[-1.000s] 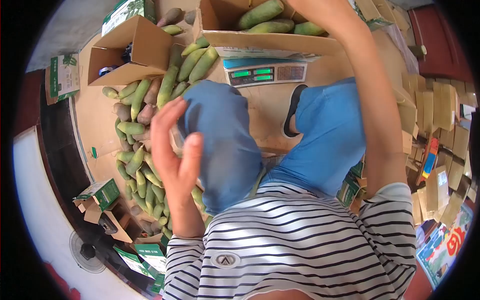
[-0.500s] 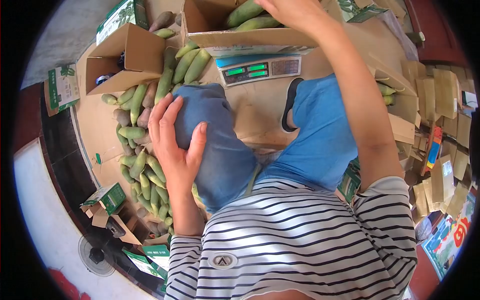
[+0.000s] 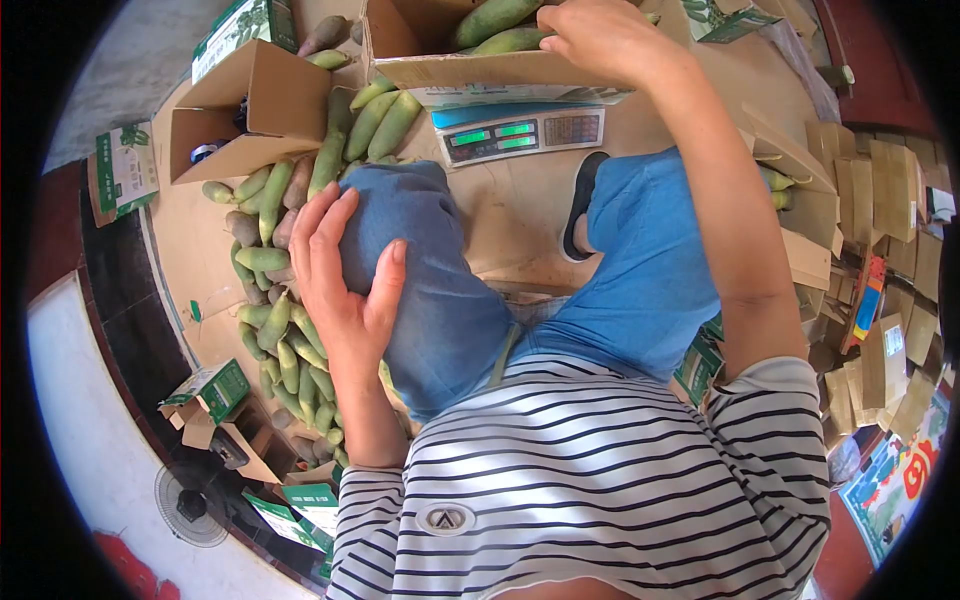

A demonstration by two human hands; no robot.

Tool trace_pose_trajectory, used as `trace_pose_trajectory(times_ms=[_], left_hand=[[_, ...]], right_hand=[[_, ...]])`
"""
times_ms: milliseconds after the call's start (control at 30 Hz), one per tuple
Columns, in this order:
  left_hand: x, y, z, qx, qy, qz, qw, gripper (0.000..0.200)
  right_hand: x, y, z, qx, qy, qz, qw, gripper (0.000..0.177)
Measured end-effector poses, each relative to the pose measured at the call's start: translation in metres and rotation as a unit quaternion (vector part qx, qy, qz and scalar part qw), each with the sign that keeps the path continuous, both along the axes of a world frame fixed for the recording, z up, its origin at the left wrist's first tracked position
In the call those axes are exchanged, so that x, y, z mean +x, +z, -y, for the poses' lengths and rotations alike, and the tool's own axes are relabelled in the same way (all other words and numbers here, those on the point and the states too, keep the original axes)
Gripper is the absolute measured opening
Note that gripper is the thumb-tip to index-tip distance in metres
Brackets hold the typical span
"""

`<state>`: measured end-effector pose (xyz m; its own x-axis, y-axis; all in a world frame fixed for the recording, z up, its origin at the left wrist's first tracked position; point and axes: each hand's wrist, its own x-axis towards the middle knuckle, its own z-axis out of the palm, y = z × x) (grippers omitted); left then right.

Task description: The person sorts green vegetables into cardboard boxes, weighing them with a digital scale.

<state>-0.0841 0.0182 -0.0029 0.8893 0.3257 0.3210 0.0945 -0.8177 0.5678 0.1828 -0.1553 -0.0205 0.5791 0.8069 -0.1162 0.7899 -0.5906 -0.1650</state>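
Note:
My left hand [image 3: 345,275] lies on my left knee with its fingers spread, holding nothing. My right hand [image 3: 605,40] reaches over the near wall of an open cardboard box [image 3: 500,70]. Its fingers are curled in among green radishes [image 3: 497,22], and it appears to grip one; the palm side and most of that radish are hidden. The box sits on a digital scale [image 3: 520,137] with lit green displays. A pile of green radishes [image 3: 290,368] lies on the floor beside my left leg, with several longer ones [image 3: 395,125] near the scale.
Another open box [image 3: 285,95] stands left of the scale, with small dark items inside. Reddish radishes [image 3: 297,185] are mixed into the pile. At right are an open carton [image 3: 805,215] with radishes and stacked flat cardboard [image 3: 890,190]. A fan [image 3: 192,505] stands lower left.
My right hand has come down a little toward the near side of the box, and its fingers are more curled. My left hand has stayed on the knee.

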Motion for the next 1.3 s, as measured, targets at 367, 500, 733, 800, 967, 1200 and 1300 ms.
trace_pose_trajectory(times_ms=[367,500,733,800,967,1200,1300], left_hand=[[0.001,-0.001,0.001,0.003,0.0,0.005,1.0,0.045],[0.0,0.0,-0.001,0.007,0.005,0.002,1.0,0.045],[0.004,0.022,-0.002,0.033,0.021,0.004,0.999,0.043],[0.019,0.037,-0.001,0.035,0.014,0.048,0.998,0.043],[0.093,0.09,0.015,0.0,-0.005,0.131,0.991,0.037],[0.214,0.031,-0.038,0.05,-0.075,-0.04,0.995,0.047],[0.231,-0.028,-0.08,0.106,-0.079,-0.065,0.989,0.048]], right_hand=[[-0.007,0.005,-0.001,-0.032,-0.006,-0.022,0.999,0.025],[-0.01,0.009,-0.003,-0.04,-0.013,-0.031,0.999,0.024],[-0.001,-0.01,-0.005,-0.024,0.009,-0.027,0.999,0.022],[0.0,-0.016,-0.004,-0.01,0.004,-0.007,1.0,0.02],[-0.005,-0.017,-0.01,-0.04,-0.018,-0.034,0.998,0.022],[-0.006,-0.004,-0.015,-0.048,-0.02,-0.059,0.997,0.021],[-0.007,0.003,-0.012,-0.033,-0.025,-0.047,0.998,0.021]])
